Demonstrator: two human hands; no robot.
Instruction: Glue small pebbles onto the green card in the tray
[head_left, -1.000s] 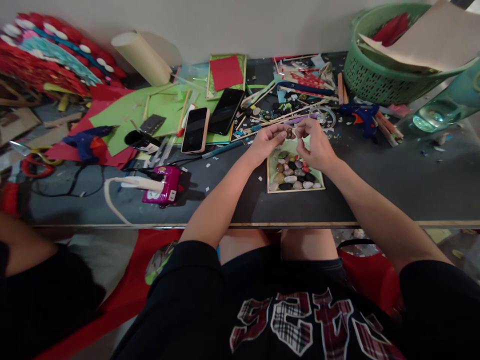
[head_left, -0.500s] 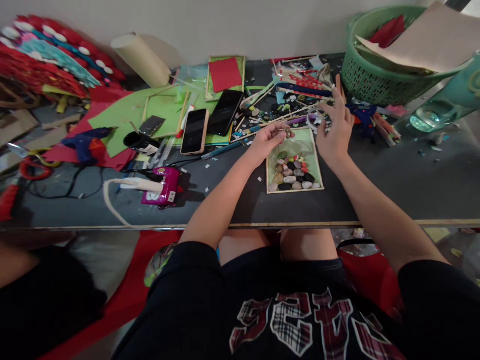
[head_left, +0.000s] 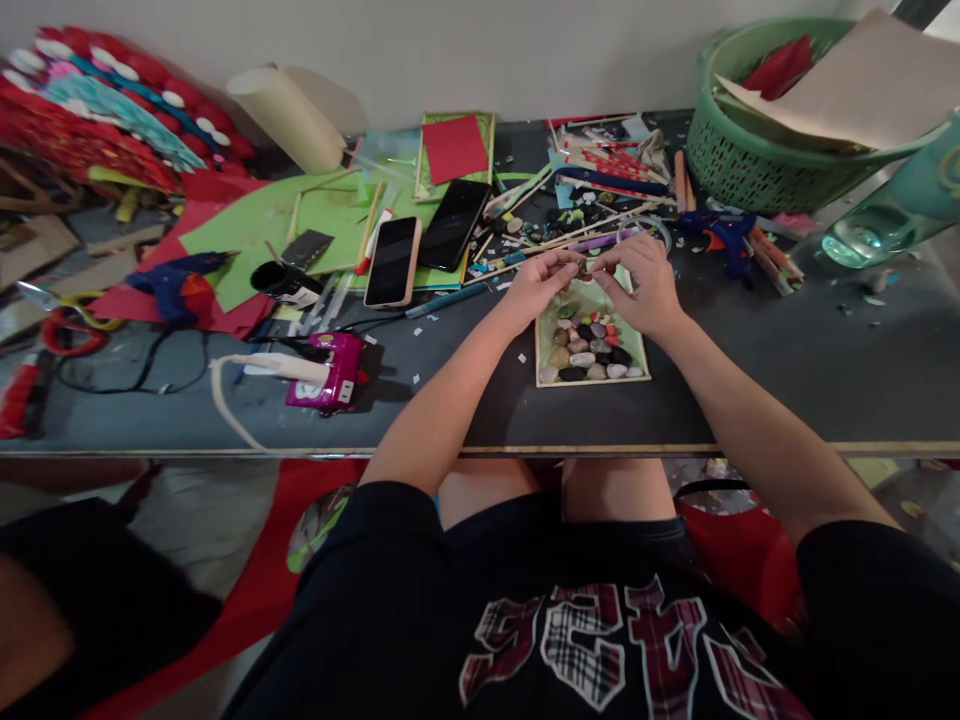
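Above the far end of a shallow green tray (head_left: 540,345), my left hand (head_left: 534,285) pinches a small brownish pebble (head_left: 583,267) between thumb and fingers. My right hand (head_left: 646,285) is closed too, its thumb and fingertips meeting at the pebble's right side. Rows of smooth pebbles (head_left: 581,359) in black, white, brown and red cover the tray's near half. Both hands hide part of its far half, where a little bare green bottom shows.
Two phones (head_left: 392,262) lie left of the tray. Behind are scattered sticks and paper bits (head_left: 615,160). A blue glue gun (head_left: 724,232), a green basket (head_left: 750,160) and a water bottle (head_left: 862,235) stand right. A purple power adapter (head_left: 328,372) and scissors (head_left: 71,330) lie left.
My right hand has come down and left from an open, raised pose, and its fingers now close at the pebble. My left hand keeps its pinch in nearly the same place.
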